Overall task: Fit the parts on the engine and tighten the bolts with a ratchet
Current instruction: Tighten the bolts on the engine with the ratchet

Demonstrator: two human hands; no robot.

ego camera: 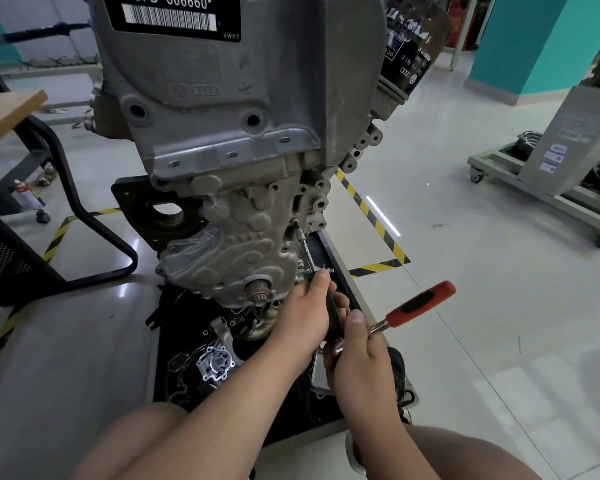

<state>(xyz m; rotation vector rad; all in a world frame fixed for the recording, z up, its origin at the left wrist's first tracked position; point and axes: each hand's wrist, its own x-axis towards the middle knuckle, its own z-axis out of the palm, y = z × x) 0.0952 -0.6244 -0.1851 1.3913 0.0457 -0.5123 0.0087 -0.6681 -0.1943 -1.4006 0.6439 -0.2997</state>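
Left hand grips extension bar (tip against engine); right hand grips ratchet.

A glossy pale tiled floor fills the scene, crossed by yellow-and-black hazard tape running from far to near on the right, with another strip on the left. At the far left a wooden surface stands on a black tubular frame. Under it a spray can stands on the floor beside a small castor. A black mesh panel sits near left. Far right rises a teal pillar, and before it is a grey wheeled stand carrying a grey cabinet.
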